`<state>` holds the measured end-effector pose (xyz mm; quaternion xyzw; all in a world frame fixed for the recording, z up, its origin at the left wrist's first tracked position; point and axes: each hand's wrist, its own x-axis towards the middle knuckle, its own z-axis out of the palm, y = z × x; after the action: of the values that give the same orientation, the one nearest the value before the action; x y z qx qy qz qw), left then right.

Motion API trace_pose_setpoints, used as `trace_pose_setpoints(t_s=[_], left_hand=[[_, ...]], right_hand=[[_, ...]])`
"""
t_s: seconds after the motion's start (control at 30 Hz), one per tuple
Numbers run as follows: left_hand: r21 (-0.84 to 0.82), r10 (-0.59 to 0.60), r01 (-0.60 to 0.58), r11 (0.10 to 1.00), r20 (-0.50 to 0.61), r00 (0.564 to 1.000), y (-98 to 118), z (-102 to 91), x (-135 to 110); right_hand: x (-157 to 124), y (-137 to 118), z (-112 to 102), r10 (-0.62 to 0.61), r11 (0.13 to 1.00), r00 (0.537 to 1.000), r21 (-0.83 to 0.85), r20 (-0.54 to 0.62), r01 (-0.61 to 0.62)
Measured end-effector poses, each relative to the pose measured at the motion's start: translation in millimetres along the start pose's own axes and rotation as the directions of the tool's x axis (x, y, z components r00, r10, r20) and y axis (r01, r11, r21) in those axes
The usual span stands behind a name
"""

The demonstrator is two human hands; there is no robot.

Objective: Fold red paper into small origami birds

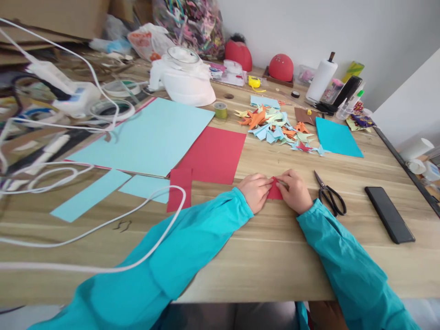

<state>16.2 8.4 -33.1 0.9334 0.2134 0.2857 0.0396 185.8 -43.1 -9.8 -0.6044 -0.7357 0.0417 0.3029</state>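
Observation:
A small piece of red paper (274, 192) lies on the wooden table between my two hands, its upper tip raised or folded to a point. My left hand (255, 190) presses on its left side with the fingers together. From the other side, my right hand (294, 190) pinches the paper near that tip. The fingers partly cover it, so the exact fold is hidden. Black-handled scissors (330, 195) lie just right of my right hand. Beyond my hands sits a pile of folded paper cranes (271, 123) in orange, blue, yellow and red.
Large light blue sheets (151, 133) and red sheets (216, 156) lie to the left, with cut strips (90, 195) nearer me. A white cable (137, 263) loops over my left sleeve. A phone (389, 214) rests at right; a blue sheet (338, 137) lies behind.

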Motion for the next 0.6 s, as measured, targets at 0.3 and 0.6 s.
trace_pose_setpoints(t_s=[0.3,0.6], left_hand=[[0.056,-0.049,0.043,0.997,0.103,0.993,2.9,-16.7,1.4],[0.110,-0.059,0.046,0.993,0.121,0.991,4.2,-20.3,0.3]], right_hand=[[-0.8,2.4,1.2,-0.017,0.997,1.000,-0.070,0.014,0.018],[-1.1,-9.2,-4.7,-0.032,0.956,0.996,-0.288,0.087,0.056]])
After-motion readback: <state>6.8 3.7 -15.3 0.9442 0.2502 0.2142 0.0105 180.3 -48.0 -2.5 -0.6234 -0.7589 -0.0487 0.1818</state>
